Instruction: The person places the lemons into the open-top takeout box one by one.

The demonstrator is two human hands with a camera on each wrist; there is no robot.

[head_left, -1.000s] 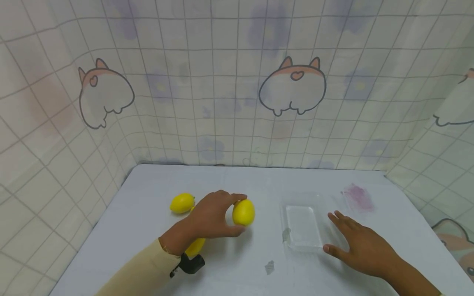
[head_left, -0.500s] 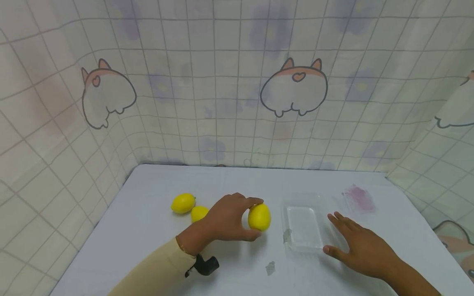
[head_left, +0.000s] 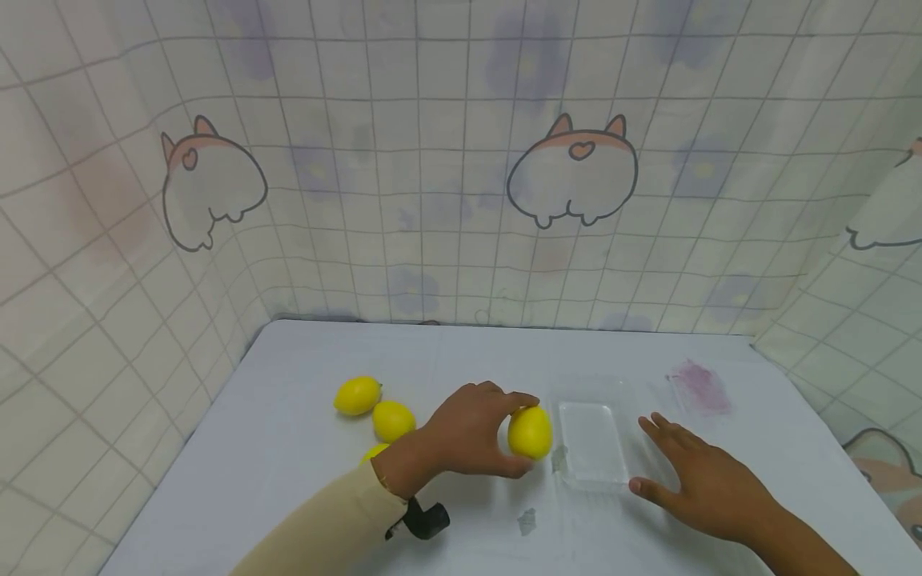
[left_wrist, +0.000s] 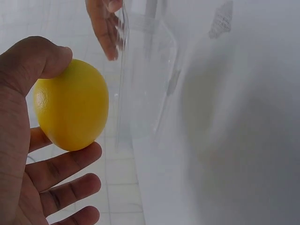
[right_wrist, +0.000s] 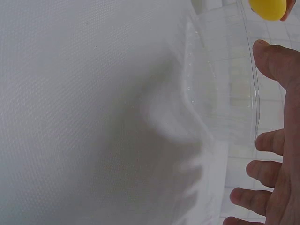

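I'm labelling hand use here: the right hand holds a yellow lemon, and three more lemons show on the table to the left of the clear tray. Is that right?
Not quite: it is the left hand that holds the yellow lemon, as the head view shows. Three more lemons do show on the table to the left of the clear tray.

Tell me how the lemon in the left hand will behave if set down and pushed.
The lemon looks rounded, so it would probably roll. Its glossy highlight hints it may feel slippery. No dent shows where the left hand pinches it, so it seems fairly firm.
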